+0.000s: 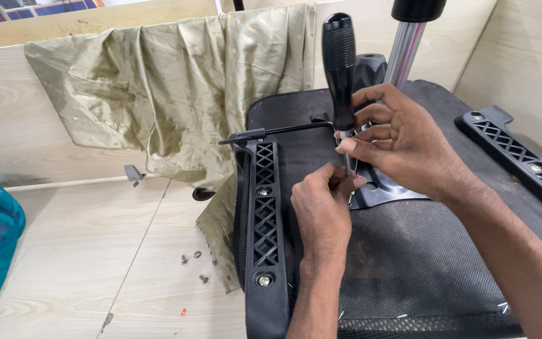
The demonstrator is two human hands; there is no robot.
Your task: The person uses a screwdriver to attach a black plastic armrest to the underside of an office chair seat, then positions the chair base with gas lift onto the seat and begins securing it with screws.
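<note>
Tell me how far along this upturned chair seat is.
Done: the black lattice arm bracket carries two seated silver bolts. In hand: the right hand holds the black-handled screwdriver upright over the grey metal plate; the left hand pinches its shaft. Left: loose small screws lie on the floor.

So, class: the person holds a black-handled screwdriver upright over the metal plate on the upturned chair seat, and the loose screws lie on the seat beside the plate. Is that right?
Not quite. The head view shows the loose screws lying on the wooden floor, left of the seat, not on it. The rest holds: the screwdriver stands upright over the metal plate.
</note>
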